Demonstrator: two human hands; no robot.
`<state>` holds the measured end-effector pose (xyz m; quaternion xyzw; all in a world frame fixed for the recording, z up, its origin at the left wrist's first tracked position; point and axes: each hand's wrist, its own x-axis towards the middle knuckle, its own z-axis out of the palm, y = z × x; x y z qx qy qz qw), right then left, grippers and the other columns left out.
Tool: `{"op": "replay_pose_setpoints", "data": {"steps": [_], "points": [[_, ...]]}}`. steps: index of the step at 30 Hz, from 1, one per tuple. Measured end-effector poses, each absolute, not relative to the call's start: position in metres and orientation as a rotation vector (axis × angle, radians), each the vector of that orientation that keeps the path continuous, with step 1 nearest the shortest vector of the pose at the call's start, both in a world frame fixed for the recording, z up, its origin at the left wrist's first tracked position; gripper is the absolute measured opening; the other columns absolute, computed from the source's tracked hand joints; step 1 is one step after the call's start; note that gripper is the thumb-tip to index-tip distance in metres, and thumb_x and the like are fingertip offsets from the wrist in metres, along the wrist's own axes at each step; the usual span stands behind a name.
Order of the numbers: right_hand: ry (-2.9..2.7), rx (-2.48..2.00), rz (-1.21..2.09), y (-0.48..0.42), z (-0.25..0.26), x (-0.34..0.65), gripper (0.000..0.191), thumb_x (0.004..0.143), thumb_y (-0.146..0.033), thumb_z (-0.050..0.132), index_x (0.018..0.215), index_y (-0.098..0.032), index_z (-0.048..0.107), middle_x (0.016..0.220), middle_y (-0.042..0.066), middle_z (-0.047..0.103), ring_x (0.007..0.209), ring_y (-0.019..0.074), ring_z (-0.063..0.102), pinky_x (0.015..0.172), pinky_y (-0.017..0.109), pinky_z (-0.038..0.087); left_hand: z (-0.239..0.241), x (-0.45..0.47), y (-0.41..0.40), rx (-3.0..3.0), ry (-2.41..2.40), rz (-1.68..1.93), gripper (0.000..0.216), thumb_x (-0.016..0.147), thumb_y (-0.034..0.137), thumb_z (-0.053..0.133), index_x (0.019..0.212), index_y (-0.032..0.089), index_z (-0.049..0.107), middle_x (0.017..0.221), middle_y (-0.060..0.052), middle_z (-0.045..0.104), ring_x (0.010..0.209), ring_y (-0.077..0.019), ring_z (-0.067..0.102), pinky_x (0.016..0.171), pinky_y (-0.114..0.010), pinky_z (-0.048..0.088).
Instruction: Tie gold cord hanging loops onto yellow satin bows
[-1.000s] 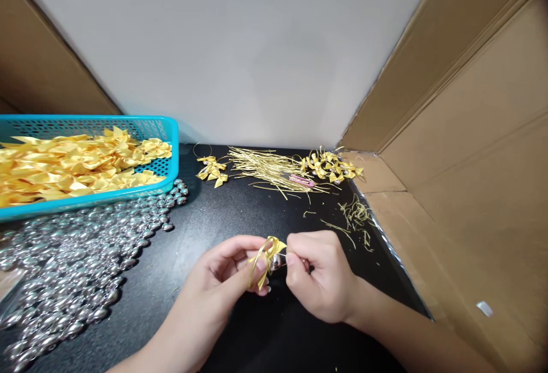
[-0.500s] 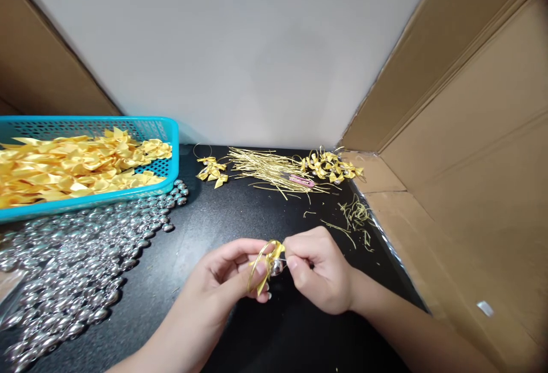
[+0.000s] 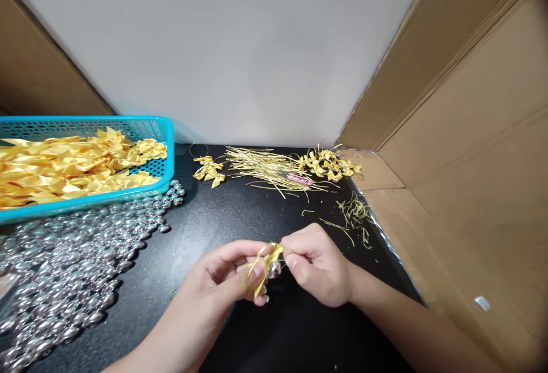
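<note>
Yellow ribbon bow (image 3: 270, 259) with silver bead (image 3: 274, 270) and gold cord loop (image 3: 256, 259), in the head view at lower centre of the frame, between two hands. Gripped between thumb and fingers of the left hand (image 3: 216, 276); upper end right by the right hand (image 3: 319, 267), closed with thumb against curled fingers on a thin strand from beside the bead. Long axis steep, slanting from lower left to upper right; one tail pointing down and left, loop on left, bead on right. Beyond, at centre: gold cords (image 3: 261, 163) strewn across a black table (image 3: 205, 213).
</note>
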<state>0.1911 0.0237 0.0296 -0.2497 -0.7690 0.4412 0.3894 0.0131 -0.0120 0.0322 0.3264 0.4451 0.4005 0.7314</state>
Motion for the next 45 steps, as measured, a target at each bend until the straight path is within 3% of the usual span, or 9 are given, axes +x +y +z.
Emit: {"op": "replay_pose_setpoints", "data": {"steps": [8,15,27,45], "points": [[-1.779,-0.567,1.436,0.027,0.021,0.191,0.031,0.084,-0.023,0.044,0.056,-0.020,0.033,0.050,-0.007,0.030,0.044,0.0057,0.026,0.044,0.021,0.023,0.034,0.013,-0.013,0.639,0.941,0.881,0.021,0.067,0.033,0.082,0.083,0.022,0.076,0.073,-0.001,0.065,0.059,-0.0108,0.056,0.053,-0.020,0.048],[-1.707,-0.531,1.516,0.027,0.017,0.191,0.032,0.086,-0.023,0.045,0.056,-0.019,0.034,0.051,-0.007,0.032,0.045,0.0059,0.026,0.045,0.021,0.022,0.036,0.013,-0.013,0.652,0.930,0.905,0.018,0.063,0.030,0.084,0.064,0.018,0.071,0.067,0.000,0.061,0.058,-0.0101,0.054,0.052,-0.019,0.049],[-1.632,-0.488,1.638,0.025,0.014,0.189,0.036,0.088,-0.030,0.047,0.057,-0.019,0.034,0.052,-0.006,0.031,0.047,0.0063,0.025,0.045,0.022,0.021,0.035,0.013,-0.012,0.639,0.947,0.859,0.020,0.061,0.031,0.085,0.071,0.017,0.076,0.066,-0.001,0.063,0.054,-0.0097,0.054,0.050,-0.019,0.047],[-1.727,-0.623,1.507,0.019,0.012,0.186,0.041,0.091,-0.046,0.043,0.060,-0.020,0.035,0.055,-0.004,0.035,0.049,0.0084,0.031,0.048,0.022,0.030,0.036,0.013,-0.014,0.723,0.973,0.889,0.017,0.066,0.031,0.082,0.077,0.020,0.078,0.070,-0.003,0.068,0.060,-0.0125,0.056,0.054,-0.021,0.047]]}}
